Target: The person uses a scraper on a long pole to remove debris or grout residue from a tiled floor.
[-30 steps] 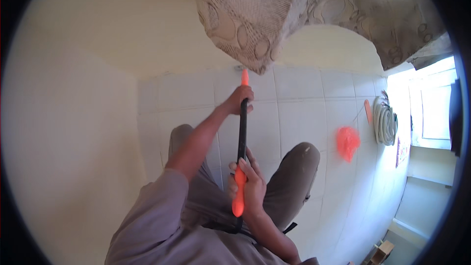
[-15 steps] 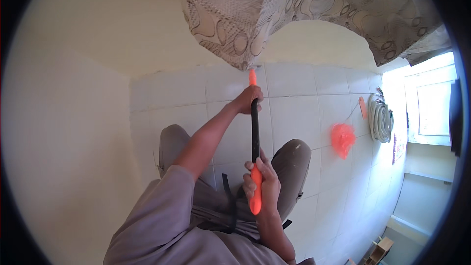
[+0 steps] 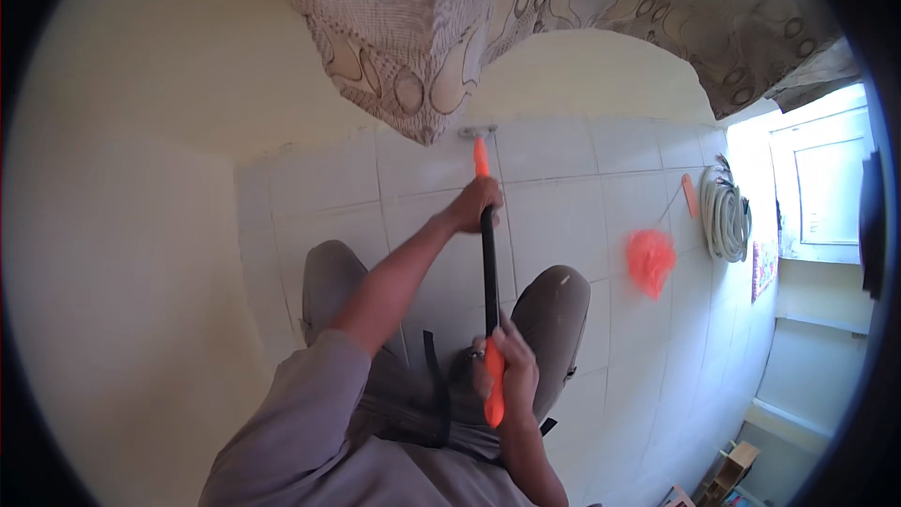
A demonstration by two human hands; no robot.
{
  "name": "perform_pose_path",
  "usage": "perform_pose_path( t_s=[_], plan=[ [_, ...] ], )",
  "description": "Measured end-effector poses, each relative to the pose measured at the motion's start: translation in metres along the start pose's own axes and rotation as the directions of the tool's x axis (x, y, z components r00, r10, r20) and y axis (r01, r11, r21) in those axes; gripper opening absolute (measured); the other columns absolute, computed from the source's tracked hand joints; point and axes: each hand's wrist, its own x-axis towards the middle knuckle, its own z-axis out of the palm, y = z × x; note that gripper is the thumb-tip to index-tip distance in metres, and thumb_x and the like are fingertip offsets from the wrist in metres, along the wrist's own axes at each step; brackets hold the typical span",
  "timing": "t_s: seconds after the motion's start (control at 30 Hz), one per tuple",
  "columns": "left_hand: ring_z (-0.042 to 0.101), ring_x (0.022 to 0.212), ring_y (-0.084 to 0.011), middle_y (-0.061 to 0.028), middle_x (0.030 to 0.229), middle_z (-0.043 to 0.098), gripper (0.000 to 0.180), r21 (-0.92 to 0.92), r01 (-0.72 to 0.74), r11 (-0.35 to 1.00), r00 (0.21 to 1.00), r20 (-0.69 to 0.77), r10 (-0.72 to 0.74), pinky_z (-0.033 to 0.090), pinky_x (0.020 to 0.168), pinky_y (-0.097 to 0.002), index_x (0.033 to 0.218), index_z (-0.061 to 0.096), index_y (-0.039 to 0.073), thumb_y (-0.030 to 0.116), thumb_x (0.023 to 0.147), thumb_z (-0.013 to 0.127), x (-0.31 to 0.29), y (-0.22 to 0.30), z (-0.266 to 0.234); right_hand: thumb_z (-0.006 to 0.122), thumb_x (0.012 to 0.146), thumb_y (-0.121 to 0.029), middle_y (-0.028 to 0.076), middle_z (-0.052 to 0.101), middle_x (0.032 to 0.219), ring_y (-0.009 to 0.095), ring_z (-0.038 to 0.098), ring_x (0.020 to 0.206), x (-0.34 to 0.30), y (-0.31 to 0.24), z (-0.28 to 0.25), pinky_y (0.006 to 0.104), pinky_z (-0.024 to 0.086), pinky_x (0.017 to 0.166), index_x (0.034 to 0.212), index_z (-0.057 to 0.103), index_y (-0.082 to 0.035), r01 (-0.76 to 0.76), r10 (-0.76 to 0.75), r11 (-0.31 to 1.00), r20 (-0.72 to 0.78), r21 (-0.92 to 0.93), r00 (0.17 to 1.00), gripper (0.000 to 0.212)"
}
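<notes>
and here at the near end, the right hand (image 3: pixel 514 371) is closed around the rear orange grip of a long tool (image 3: pixel 490 272); the left hand (image 3: pixel 477 205) is wrapped around it farther forward, where black shaft meets orange; the tool runs out between two bent knees (image 3: pixel 558 305), its pale flat head (image 3: pixel 477 131) down at the far edge of the tiled floor (image 3: pixel 563 216), close to the wall (image 3: pixel 563 75); the work looks to be in full swing rather than finished, though how much is done and how much is left cannot be told from here; now the count: two hands, both on one tool, two knees; then one patterned cloth (image 3: pixel 375 28), perhaps more, the folds hide it, its low tip just left of the tool's head; off to the right, one orange-red plastic bag (image 3: pixel 650 263), one orange strip (image 3: pixel 690 195), one coil of pale cable (image 3: pixel 725 216); beyond, one bright window (image 3: pixel 829 192)
</notes>
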Motion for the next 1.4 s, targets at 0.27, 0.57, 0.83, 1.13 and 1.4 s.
perform_pose_path(
  t_s=[0.27, 0.57, 0.83, 1.13, 1.4],
  plan=[
    [0.051, 0.074, -0.0313, -0.0096, 0.063, 0.05, 0.021, 0.163, 0.001, 0.987, 0.99, 0.141, -0.024, 0.044, 0.075, -0.0428, 0.056, 0.042, 0.008, 0.013, 0.053, 0.062, -0.032, 0.006, -0.012, 0.043, 0.1, -0.013, 0.007, 0.054, 0.079, 0.012, 0.042, 0.042, -0.006, 0.004, -0.009, 0.0272, 0.035, 0.035, 0.154, 0.028, -0.005, -0.032, 0.04, 0.998, 0.118, -0.062, 0.992, 0.057],
    [0.057, 0.083, -0.0303, -0.0077, 0.081, 0.058, 0.026, 0.219, 0.171, 0.961, 0.975, 0.101, -0.196, 0.046, 0.096, -0.0433, 0.079, 0.055, 0.008, 0.013, 0.061, 0.073, -0.157, 0.077, -0.137, 0.047, 0.098, -0.015, 0.011, 0.057, 0.08, 0.02, 0.056, 0.053, -0.031, 0.045, 0.061, 0.0346, 0.051, 0.047, 0.146, 0.032, -0.002, -0.323, 0.373, 0.913, 0.186, -0.248, 0.909, 0.052],
    [0.053, 0.127, -0.0386, -0.02, 0.134, 0.057, 0.06, 0.237, 0.454, 0.859, 0.83, -0.464, -0.311, 0.039, 0.109, -0.0492, 0.131, 0.055, 0.006, 0.022, 0.076, 0.076, -0.232, 0.286, -0.172, 0.054, 0.095, -0.013, 0.017, 0.062, 0.082, 0.027, 0.066, 0.065, 0.085, 0.109, 0.14, 0.0422, 0.058, 0.061, 0.119, 0.044, -0.001, -0.103, 0.282, 0.892, 0.366, -0.439, 0.887, 0.029],
    [0.051, 0.046, -0.0213, -0.0055, 0.053, 0.049, 0.034, 0.046, 0.109, 0.993, 0.613, -0.79, -0.031, 0.053, 0.054, -0.0357, 0.06, 0.049, 0.005, 0.022, 0.067, 0.078, -0.251, 0.421, -0.168, 0.051, 0.093, -0.009, 0.021, 0.062, 0.082, 0.029, 0.063, 0.056, 0.026, 0.16, 0.205, 0.0432, 0.058, 0.052, 0.113, 0.038, 0.003, -0.263, 0.445, 0.835, 0.314, -0.483, 0.838, 0.027],
    [0.048, 0.044, -0.022, -0.0055, 0.05, 0.047, 0.022, -0.022, 0.129, 0.991, 0.482, -0.873, -0.081, 0.048, 0.05, -0.0342, 0.053, 0.044, 0.005, 0.01, 0.06, 0.064, -0.275, 0.482, -0.168, 0.053, 0.09, -0.007, 0.017, 0.06, 0.076, 0.023, 0.058, 0.05, 0.109, 0.245, 0.229, 0.0384, 0.048, 0.044, 0.091, 0.05, 0.009, 0.143, 0.119, 0.668, 0.295, -0.731, 0.948, 0.017]
  ],
)
